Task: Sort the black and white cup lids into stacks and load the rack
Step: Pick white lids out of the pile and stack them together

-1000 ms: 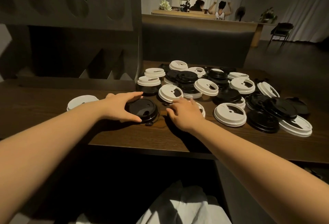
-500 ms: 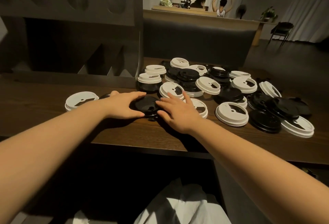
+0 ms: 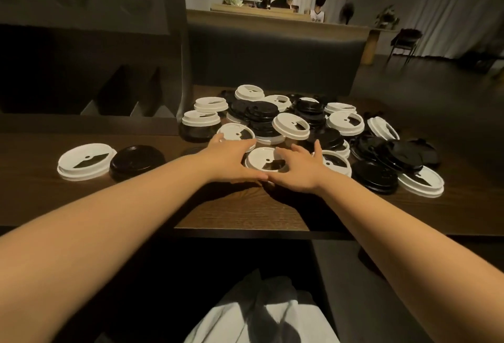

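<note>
No brand, label or writing can be read on any lid.

The left hand (image 3: 231, 162) and right hand (image 3: 298, 169) sit together around one white lid (image 3: 263, 161) on the wooden table (image 3: 245, 206), thumbs nearly touching at its near edge. Both hands curve round the lid's rim; whether they grip it or only rest against it cannot be told.

Left of the left hand, two single lids lie flat, just beside each other: a black lid (image 3: 136, 161) and, further left, a second white lid (image 3: 86, 161).

Beyond and to the right of the hands is the mixed pile (image 3: 286, 121) of black and white lids, overlapping and partly stacked. About a dozen white ones are visible; the black ones merge in the dim light and cannot be counted.

Beyond the left hand stands the dark rack (image 3: 90, 42). The pile crowds the far side of both hands.

Near the body, a pale cloth (image 3: 261, 312) shows below the table edge.
</note>
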A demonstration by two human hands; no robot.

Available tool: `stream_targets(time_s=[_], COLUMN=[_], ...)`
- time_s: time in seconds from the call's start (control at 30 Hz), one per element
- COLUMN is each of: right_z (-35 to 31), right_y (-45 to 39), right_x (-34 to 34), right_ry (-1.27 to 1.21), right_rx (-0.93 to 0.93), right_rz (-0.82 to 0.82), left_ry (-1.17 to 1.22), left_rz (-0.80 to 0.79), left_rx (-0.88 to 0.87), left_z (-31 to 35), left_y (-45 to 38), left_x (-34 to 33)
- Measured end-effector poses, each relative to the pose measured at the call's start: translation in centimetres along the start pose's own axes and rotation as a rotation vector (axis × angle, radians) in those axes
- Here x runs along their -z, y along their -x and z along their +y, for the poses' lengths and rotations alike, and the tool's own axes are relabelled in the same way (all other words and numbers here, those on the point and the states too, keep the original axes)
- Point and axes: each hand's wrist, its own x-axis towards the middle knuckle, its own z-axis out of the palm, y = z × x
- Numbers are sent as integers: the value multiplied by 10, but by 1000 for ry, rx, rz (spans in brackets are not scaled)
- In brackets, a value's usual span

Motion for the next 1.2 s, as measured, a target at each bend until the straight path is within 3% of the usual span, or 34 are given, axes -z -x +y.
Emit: stream_targets(time_s=[0.2,0.33,0.5,0.77,1.0,1.2], right_z=[6,5,-11,-71,-86,-54], right_y=[4,3,-3,-18,-25,-47], right_x=[4,3,7,1,4,8], right_ry=[-66,-113,-316,-700,-742,-563], right_rx=[29,63,80,165,209,-36], right_rz=[51,99,255,172,190,201], left_ry=[-104,29,434,563,611,547], left_rz=[45,124,245,278,296,393], left_rx=[-1,21,54,145,134,134], left_z=[12,10,-11,-81,-102,-91], left_y=[-6,-4,8,48,59,49], left_x=[-9,-5,13,26,30,33])
